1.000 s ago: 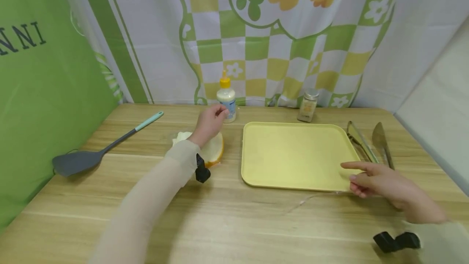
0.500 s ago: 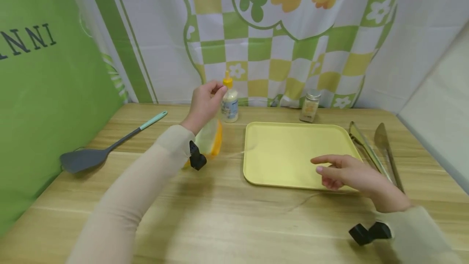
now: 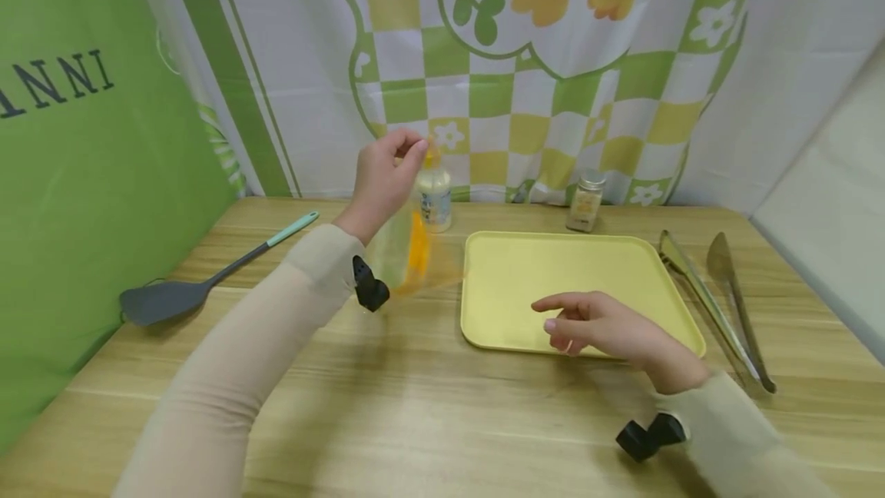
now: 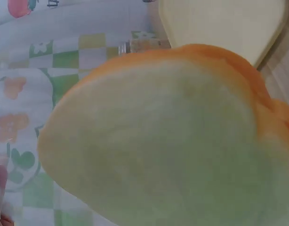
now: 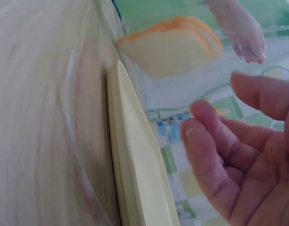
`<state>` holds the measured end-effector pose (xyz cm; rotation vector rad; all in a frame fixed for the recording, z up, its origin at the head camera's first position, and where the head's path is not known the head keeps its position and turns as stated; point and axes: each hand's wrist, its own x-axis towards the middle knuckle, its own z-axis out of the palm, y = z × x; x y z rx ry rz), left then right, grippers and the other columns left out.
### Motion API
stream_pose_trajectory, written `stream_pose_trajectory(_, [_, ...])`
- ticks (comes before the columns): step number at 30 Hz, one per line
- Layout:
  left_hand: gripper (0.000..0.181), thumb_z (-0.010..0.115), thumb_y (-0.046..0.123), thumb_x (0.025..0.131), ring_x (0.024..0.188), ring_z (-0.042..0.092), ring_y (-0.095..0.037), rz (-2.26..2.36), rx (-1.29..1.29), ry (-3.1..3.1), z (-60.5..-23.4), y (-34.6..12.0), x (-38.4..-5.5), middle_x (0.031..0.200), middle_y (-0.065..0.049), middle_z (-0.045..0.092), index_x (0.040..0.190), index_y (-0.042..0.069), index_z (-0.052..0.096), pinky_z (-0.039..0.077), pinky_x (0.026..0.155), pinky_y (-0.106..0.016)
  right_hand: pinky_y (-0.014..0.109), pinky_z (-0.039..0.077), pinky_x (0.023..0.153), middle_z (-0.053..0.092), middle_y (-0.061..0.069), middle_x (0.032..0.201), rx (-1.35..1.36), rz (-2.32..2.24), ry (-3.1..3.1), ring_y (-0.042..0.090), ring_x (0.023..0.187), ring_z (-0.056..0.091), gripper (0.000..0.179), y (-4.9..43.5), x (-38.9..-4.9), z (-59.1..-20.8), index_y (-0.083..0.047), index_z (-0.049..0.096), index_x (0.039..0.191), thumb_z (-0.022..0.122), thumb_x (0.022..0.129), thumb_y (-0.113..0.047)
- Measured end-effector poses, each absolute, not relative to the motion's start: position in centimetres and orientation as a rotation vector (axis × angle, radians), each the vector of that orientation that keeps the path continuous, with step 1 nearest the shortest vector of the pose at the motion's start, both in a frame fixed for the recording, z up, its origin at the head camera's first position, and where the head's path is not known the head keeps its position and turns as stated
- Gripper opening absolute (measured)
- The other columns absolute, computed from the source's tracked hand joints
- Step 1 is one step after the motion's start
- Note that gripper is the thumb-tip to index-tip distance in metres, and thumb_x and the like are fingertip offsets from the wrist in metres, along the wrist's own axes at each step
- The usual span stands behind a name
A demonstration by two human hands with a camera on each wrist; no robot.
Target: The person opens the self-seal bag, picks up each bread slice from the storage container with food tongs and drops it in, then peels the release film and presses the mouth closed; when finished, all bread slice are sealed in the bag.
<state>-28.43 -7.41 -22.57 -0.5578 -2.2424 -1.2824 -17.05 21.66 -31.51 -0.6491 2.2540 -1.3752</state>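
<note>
Left hand (image 3: 383, 175): raised above the table's back edge, forearm angled up from the lower left, fingertips pinched together at the top. It grips the upper end of a clear bag holding sliced bread (image 3: 408, 256); the bag hangs below the hand, clear of the wooden table (image 3: 415, 421), just left of the yellow tray (image 3: 622, 267). The left wrist view shows a pale slice face with an orange crust (image 4: 163, 136) filling the frame.

Right hand (image 3: 598, 325): palm down over the tray's near edge, index finger extended to the left, other fingers loosely curled; it holds nothing. The right wrist view shows relaxed fingers (image 5: 215, 155) beside the tray rim (image 5: 135, 160), the bread (image 5: 175, 44) beyond.

Change from one second ago: the bread lay on the table under the left hand; it is now lifted and hanging. The right hand has moved from the tray's near right corner leftward along the near edge.

Also present:
- squeeze bottle with yellow cap (image 3: 433, 194), behind the bag
- spice jar (image 3: 585, 202)
- metal tongs (image 3: 719, 306), right of the tray
- grey spatula with teal handle (image 3: 207, 279), far left
</note>
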Motion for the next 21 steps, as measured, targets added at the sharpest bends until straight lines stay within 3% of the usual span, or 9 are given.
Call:
stream_pose_trajectory(7, [0.020, 0.056, 0.016, 0.093, 0.082, 0.058, -0.020, -1.261, -0.598, -2.105, -22.1, -7.0, -28.2, 0.088, -0.013, 0.067, 0.093, -0.001, 0.066, 0.046, 0.069, -0.024, 0.030, 0.055, 0.072, 0.061, 0.022, 0.094, -0.646, -1.506, 2.323, 0.020, 0.083, 0.062, 0.050, 19.6, -16.6, -31.5, 0.010, 0.040, 0.133, 0.056, 0.093, -0.015])
stream_pose_trajectory(16, [0.017, 0.056, 0.008, 0.092, 0.077, 0.058, -0.021, -1.193, -0.723, -1.867, -21.3, -6.2, -27.7, 0.081, -0.014, 0.065, 0.087, -0.005, 0.065, 0.047, 0.072, -0.025, 0.026, 0.051, 0.081, 0.055, 0.021, 0.119, -0.574, -1.588, 2.476, 0.026, 0.104, 0.057, 0.064, 17.4, -16.4, -30.7, -0.005, 0.034, 0.142, 0.065, 0.087, -0.017])
stream_pose_trajectory(21, [0.016, 0.057, 0.006, 0.091, 0.076, 0.059, -0.022, -1.189, -0.791, -1.810, -20.9, -5.7, -26.9, 0.081, -0.015, 0.065, 0.086, -0.006, 0.065, 0.047, 0.073, -0.024, 0.024, 0.053, 0.079, 0.057, 0.018, 0.113, -0.446, -1.749, 2.531, 0.022, 0.098, 0.059, 0.052, 16.6, -17.0, -29.7, -0.002, 0.044, 0.134, 0.064, 0.088, -0.015])
